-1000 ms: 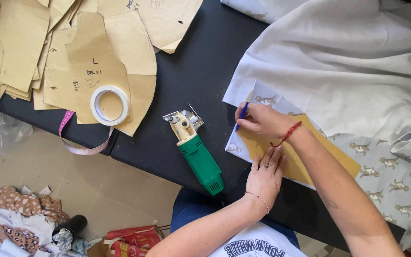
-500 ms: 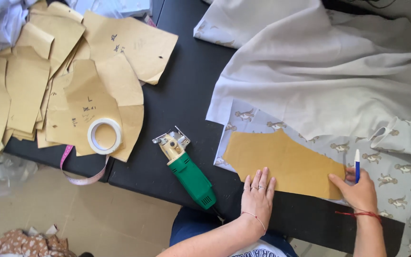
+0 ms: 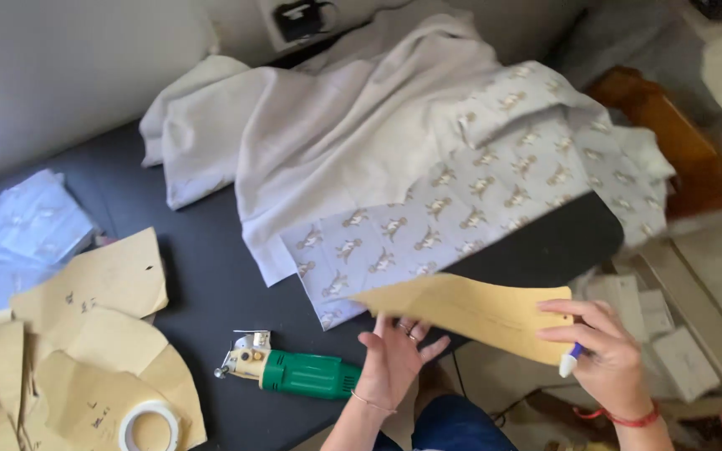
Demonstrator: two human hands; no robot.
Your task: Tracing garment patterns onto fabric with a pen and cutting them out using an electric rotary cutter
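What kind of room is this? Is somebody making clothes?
Probably a sewing workshop. Brown paper pattern pieces lie on a black table, beside printed fabric and a green electric cutter.

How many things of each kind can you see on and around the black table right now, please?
Brown paper pattern piece held in both hands: 1
Blue-capped pen in the right hand: 1
Green electric cutter: 1
Tape roll: 1
Pile of brown paper patterns: 1
Printed fabric: 1
Plain pale fabric: 1
Total: 7
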